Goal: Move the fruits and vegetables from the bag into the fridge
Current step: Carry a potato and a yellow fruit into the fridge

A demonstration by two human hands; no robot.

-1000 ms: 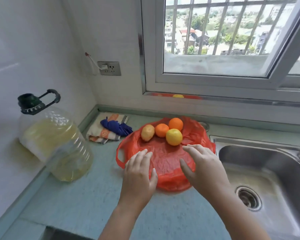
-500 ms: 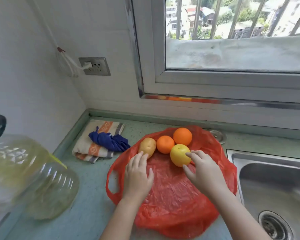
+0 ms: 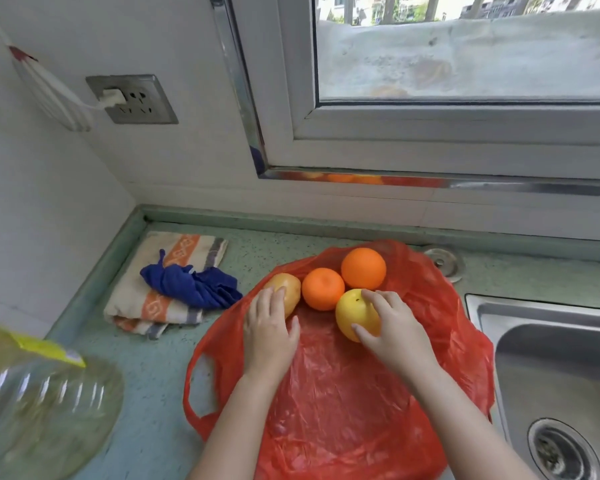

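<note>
A red plastic bag (image 3: 343, 393) lies spread flat on the green counter. At its far end sit a potato (image 3: 290, 291), a small orange (image 3: 323, 288), a larger orange (image 3: 363, 268) and a yellow fruit (image 3: 354, 311). My left hand (image 3: 269, 327) rests on the bag with its fingertips on the potato, fingers loosely curved over it. My right hand (image 3: 390, 323) wraps the yellow fruit, with the thumb under its near side and the fingers on top. The fruit still rests on the bag.
A folded striped towel (image 3: 163, 282) with a blue cloth (image 3: 191, 282) on it lies to the left. A big clear oil jug (image 3: 39, 403) stands at the near left. A steel sink (image 3: 561, 382) lies at the right, a wall socket (image 3: 132, 98) and window behind.
Both hands have moved forward over the bag. The left now touches the potato, and the right has closed around the yellow fruit. The camera has moved closer.
</note>
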